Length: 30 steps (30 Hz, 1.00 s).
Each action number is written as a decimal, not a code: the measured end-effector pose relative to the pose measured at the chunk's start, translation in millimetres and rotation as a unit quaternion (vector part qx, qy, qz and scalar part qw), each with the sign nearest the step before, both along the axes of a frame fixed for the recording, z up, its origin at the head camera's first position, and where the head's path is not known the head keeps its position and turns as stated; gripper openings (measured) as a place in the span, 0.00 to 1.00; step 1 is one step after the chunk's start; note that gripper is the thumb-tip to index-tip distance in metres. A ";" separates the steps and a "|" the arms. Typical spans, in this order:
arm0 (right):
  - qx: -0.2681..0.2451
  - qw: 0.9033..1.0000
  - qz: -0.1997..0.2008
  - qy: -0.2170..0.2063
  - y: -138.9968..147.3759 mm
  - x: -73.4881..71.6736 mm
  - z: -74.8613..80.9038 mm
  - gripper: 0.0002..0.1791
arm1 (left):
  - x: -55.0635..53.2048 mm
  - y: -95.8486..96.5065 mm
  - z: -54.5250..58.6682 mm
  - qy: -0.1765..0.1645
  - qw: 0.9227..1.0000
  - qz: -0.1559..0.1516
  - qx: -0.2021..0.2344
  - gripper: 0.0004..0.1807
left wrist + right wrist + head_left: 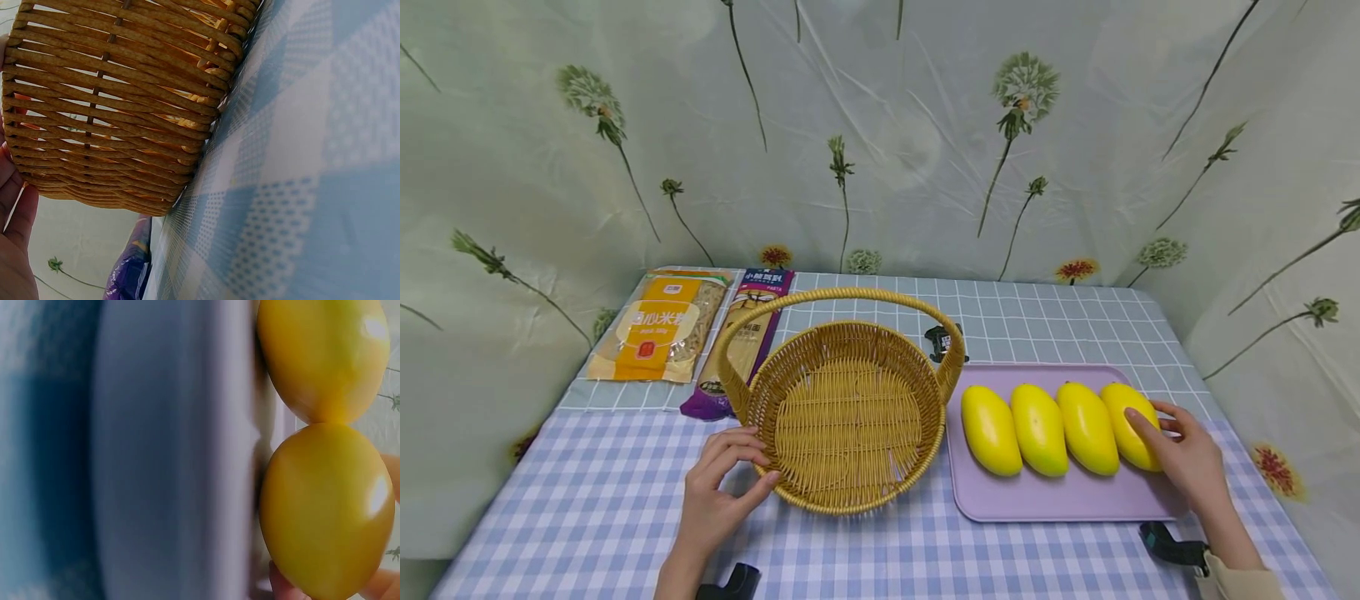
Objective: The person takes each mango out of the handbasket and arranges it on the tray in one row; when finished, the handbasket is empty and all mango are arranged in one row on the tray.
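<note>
A round wicker basket [850, 425] with a tall arched handle stands bare inside on the table. My left hand [722, 479] holds its near-left rim, fingers and thumb at the edge; in the left wrist view the thumb [24, 215] shows by the woven wall. To the right, several yellow mangoes lie side by side on a lilac tray [1022, 500]. My right hand [1191, 454] grips the rightmost mango [1127, 421], thumb on top and fingers round its right side. In the right wrist view this mango [328, 512] touches its neighbour [325, 356].
At the back left lie a bag of grain with an orange label [655, 325] and a purple pasta packet [741, 342], partly behind the basket handle. A small black object [942, 340] sits behind the tray's left corner. A floral curtain [880, 150] closes off the back.
</note>
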State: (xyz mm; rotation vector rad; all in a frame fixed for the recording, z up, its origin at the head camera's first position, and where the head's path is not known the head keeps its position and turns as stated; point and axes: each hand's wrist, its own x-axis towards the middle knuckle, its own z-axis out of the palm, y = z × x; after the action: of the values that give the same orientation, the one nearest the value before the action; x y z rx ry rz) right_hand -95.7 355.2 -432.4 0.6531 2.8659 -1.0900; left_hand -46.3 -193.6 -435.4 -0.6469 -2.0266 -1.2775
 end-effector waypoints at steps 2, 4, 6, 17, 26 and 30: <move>-0.001 1.000 -0.003 0.002 -0.3 0.5 -0.3 0.44 | 1.0 1.4 3.2 0.000 1.000 -0.001 -0.001 0.11; 0.003 1.000 -0.007 0.005 -0.7 1.0 -0.9 0.44 | 1.3 2.2 4.7 0.002 1.000 -0.002 0.000 0.11; 0.006 1.000 -0.010 0.012 -0.7 1.5 -1.7 0.43 | 0.5 1.5 2.4 0.003 1.000 -0.003 0.000 0.11; 0.012 0.998 -0.040 0.038 2.8 5.5 -1.6 0.39 | -6.3 -10.6 -27.5 -0.004 1.000 -0.002 0.001 0.11; 0.018 0.995 -0.062 0.073 4.2 10.8 -2.0 0.33 | 1.5 2.5 6.7 0.005 1.000 0.000 -0.002 0.11; 0.027 0.991 -0.088 0.097 1.4 12.1 -1.3 0.29 | 2.4 4.1 10.8 0.008 1.000 -0.001 -0.002 0.11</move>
State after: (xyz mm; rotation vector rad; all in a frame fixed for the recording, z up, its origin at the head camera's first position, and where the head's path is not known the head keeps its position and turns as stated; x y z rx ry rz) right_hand -83.6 356.6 -433.7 0.8639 3.0597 -1.1611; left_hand -43.9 -189.5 -424.6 -0.6573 -2.0167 -1.2667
